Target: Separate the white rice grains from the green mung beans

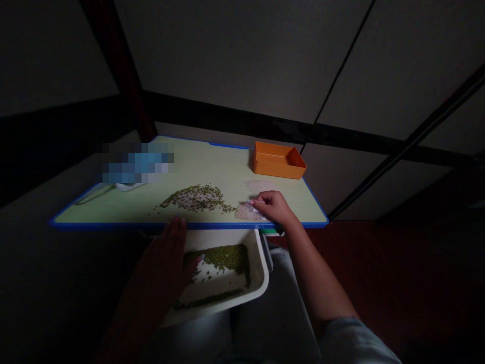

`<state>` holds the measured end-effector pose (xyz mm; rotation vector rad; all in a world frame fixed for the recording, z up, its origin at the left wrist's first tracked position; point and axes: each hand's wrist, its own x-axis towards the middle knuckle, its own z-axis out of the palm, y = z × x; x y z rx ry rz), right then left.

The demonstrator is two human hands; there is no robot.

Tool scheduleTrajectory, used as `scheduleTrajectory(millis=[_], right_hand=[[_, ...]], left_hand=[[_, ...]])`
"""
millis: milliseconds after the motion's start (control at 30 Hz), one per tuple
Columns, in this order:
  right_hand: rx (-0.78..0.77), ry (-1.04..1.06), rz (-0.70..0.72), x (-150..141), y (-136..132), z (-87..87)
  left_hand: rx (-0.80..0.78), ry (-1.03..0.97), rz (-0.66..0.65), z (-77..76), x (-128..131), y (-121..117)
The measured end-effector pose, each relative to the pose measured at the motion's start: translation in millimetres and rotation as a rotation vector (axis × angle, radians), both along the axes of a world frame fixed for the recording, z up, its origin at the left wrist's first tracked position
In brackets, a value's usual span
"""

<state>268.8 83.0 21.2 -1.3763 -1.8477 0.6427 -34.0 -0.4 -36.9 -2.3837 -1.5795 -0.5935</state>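
Note:
My right hand (276, 205) pinches a small clear plastic bag (247, 212) lying near the front edge of the folding table (197, 156). Just behind it rests another clear bag (257, 185). Left of these bags, a loose heap of small green pods or seeds (200, 197), mixed with paler bits, is spread on the tabletop. My left hand (168, 253) has its fingers stretched out, with the fingertips at the table's blue front edge. Its thumb reaches over a white tub (261, 275) that holds more of the green pieces (227, 257). The tub sits below the tabletop, above my lap.
An orange rectangular box (278, 161) stands at the table's back right corner. A blurred-out blue object (140, 162) on a white base is at the left, with a cable beside it. Behind the table rises a panelled wall (227, 60). Red flooring (352, 263) shows at the right.

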Motion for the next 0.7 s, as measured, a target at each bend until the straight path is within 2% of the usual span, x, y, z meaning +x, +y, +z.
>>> scheduleTrajectory(millis=[100,233,400,500,700], right_hand=[[0.067,-0.079,-0.119,-1,1,0.4],[0.156,-0.333,-0.254,-7,4,6.0],[0.181,-0.554,-0.276,-16,8,12.5],[0.189,-0.529,-0.233,-18,10,11.8],[0.137,-0.272,-0.123,-11,8,4.0]], left_hand=[[-0.003,0.016,0.005,-0.6,0,1],[0.022,0.044,-0.008,-2.0,-1,1],[0.021,0.011,0.003,-1.5,2,0],[-0.003,0.014,0.012,0.0,2,-1],[0.013,0.066,-0.003,1.9,1,-1]])
